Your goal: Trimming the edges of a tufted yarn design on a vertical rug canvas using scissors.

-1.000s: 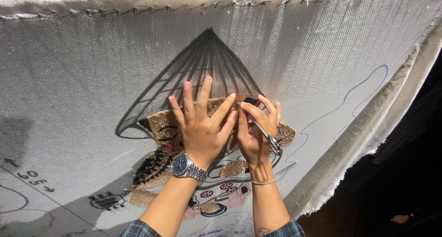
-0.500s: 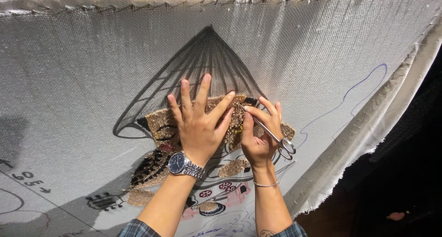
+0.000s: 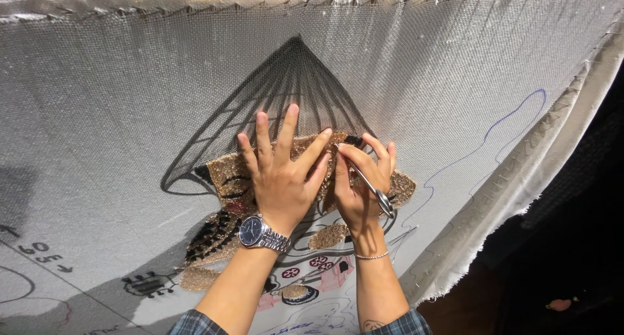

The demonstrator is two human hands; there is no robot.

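A large sheet of pale woven cloth fills nearly the whole view, stretched taut, with a frayed cream edge along the top and down the right side. Beyond that right edge the room is dark, with a strip of brown floor showing below the cloth's corner. A fan-shaped black drawing is inked on the cloth, and a thin blue line curves off to its right. Below the fan lies a patch of gold tufting, partly worked with black and red, spreading out on both sides of the hands. Further down are smaller drawn shapes in pink and black, and arrow marks at the lower left.

The left hand lies flat on the gold patch, fingers spread wide and pressing on the cloth, with a metal watch on its wrist. The right hand, just beside it and touching the patch, pinches small metal scissors between thumb and fingers, their tip at the patch's upper edge. A thin bracelet circles that wrist.
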